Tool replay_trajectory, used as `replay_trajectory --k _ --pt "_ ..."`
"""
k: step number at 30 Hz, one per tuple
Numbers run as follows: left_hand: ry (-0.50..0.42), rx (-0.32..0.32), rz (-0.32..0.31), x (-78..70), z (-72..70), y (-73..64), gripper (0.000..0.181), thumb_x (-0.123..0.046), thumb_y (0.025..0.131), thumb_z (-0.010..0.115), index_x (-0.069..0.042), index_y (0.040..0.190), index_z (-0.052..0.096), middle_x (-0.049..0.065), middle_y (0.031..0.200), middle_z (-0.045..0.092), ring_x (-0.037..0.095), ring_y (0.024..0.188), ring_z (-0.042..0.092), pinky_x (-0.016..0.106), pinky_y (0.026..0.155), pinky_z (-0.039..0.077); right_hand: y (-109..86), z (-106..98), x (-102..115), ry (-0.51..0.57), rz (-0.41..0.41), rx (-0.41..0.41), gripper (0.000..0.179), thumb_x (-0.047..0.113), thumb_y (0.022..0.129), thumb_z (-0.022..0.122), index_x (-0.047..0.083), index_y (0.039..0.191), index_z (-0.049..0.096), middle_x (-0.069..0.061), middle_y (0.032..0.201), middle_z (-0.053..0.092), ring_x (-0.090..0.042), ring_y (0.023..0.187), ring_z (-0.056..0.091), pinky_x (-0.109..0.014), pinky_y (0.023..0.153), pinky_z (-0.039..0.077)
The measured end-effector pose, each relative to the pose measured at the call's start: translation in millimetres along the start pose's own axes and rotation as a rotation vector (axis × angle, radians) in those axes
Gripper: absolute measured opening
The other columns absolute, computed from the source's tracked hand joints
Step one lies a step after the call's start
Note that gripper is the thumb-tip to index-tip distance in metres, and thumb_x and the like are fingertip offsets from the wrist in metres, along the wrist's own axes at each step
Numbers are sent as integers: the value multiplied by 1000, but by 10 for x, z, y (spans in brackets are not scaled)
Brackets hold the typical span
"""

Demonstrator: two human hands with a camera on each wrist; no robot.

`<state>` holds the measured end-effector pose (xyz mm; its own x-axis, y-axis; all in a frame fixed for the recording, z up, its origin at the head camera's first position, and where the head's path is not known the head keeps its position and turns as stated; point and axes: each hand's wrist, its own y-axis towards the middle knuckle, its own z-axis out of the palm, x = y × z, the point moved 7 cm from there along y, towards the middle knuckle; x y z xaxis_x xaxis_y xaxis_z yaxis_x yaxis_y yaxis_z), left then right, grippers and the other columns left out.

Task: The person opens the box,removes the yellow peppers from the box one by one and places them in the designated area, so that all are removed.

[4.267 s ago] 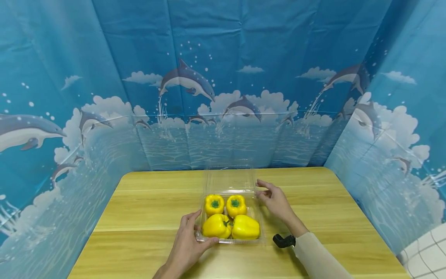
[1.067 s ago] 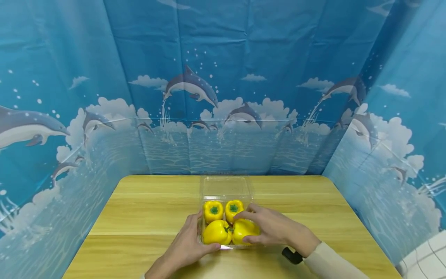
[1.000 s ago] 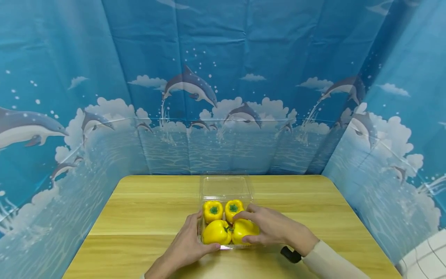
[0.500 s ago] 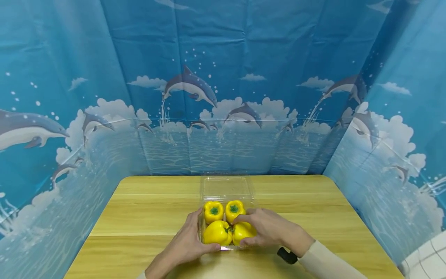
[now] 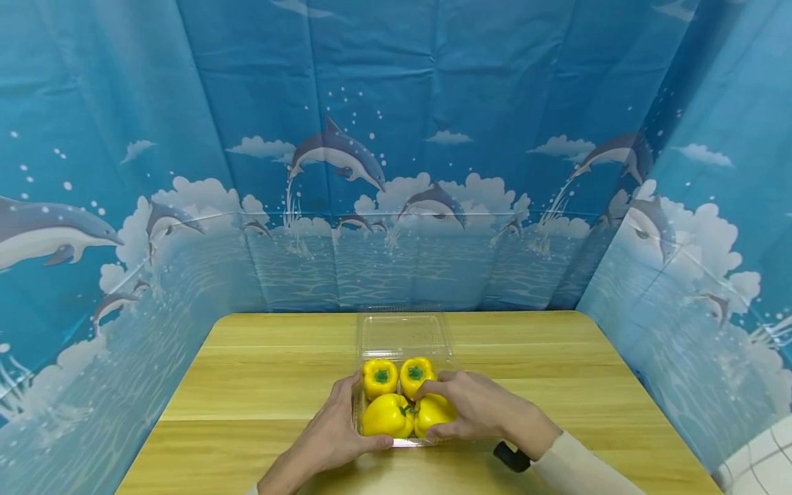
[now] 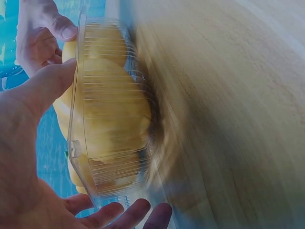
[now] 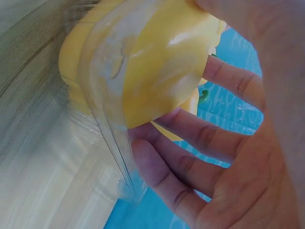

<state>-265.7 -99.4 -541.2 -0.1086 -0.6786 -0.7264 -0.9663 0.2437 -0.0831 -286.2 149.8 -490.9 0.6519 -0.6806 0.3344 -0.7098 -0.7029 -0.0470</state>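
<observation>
A clear plastic clamshell container (image 5: 413, 443) stands with its lid (image 5: 405, 333) folded back, holding several yellow bell peppers. The two back peppers (image 5: 379, 378) show green stems upward; the front-left pepper (image 5: 385, 416) and the front-right pepper (image 5: 431, 414) lie on their sides. My left hand (image 5: 331, 426) holds the container's left side, its thumb on the front rim and its fingers round the far corner in the left wrist view. My right hand (image 5: 482, 407) grips the front-right pepper, thumb at the front and fingers over its far side. Its palm hides the pepper's right end.
A wooden table (image 5: 266, 385) lies under the container. A blue dolphin-print curtain (image 5: 396, 172) hangs behind and at both sides. A black device (image 5: 511, 456) sits at my right wrist, by a light sleeve (image 5: 581, 467).
From the container's right edge near the hinge, my right hand has come forward onto the front-right pepper, then shifted slightly left in the last second. My left hand stays at the container's left side.
</observation>
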Motion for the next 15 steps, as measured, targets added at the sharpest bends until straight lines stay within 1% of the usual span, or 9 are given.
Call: replay_trajectory --k 5,12,15 --pt "7 -9 -6 -4 -2 -9 139 -66 79 104 -9 183 31 21 185 41 50 160 57 76 128 49 9 6 -13 -1 2 -6 53 56 101 90 32 146 76 3 128 79 0 93 67 -32 83 63" --pt "6 -13 -11 -3 -2 -16 139 -66 79 104 -11 183 30 22 185 40 50 162 55 78 128 48 4 -7 -22 8 2 0 53 56 102 89 32 146 76 1 133 79 -4 102 72 -37 89 67" --pt "5 -10 -7 2 9 -16 140 -69 79 103 -12 184 30 21 186 39 50 162 55 78 128 49 -3 -11 -26 7 -1 2 52 55 101 90 31 145 76 0 133 79 -4 101 72 -36 88 67"
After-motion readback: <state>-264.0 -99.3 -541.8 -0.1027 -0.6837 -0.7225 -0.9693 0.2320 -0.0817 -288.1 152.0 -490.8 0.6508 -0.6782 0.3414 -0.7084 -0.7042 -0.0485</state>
